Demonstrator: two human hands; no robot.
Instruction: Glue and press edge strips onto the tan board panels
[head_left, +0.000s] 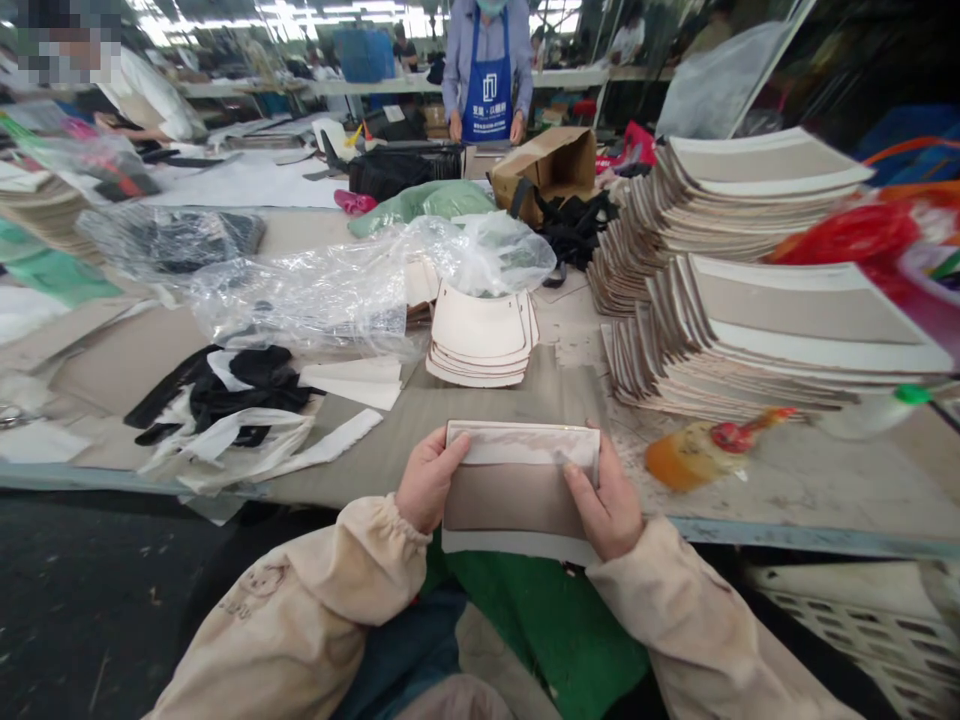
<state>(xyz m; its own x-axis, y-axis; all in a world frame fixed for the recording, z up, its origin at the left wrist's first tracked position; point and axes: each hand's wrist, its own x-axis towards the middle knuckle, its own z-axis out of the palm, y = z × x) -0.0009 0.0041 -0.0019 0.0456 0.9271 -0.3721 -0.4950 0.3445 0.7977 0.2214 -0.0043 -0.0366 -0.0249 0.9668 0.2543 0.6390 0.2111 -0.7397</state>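
A flat grey-brown panel with white borders [517,495] hangs over the near edge of the worktable [825,490], and both my hands hold it. My left hand [426,478] grips its left edge, thumb on the top strip. My right hand [609,500] grips its right edge, fingers pressing the white top band. A small stack of cream curved pieces [481,340] lies just beyond the panel. At the right rise two tall stacks of similar grey-and-white panels [750,290].
An orange glue bottle with a red nozzle [701,450] lies to the right of my hands. Clear plastic bags [337,285], black and white scraps [232,400] and a cardboard box [547,165] crowd the table. A person in a blue apron [487,70] stands across it.
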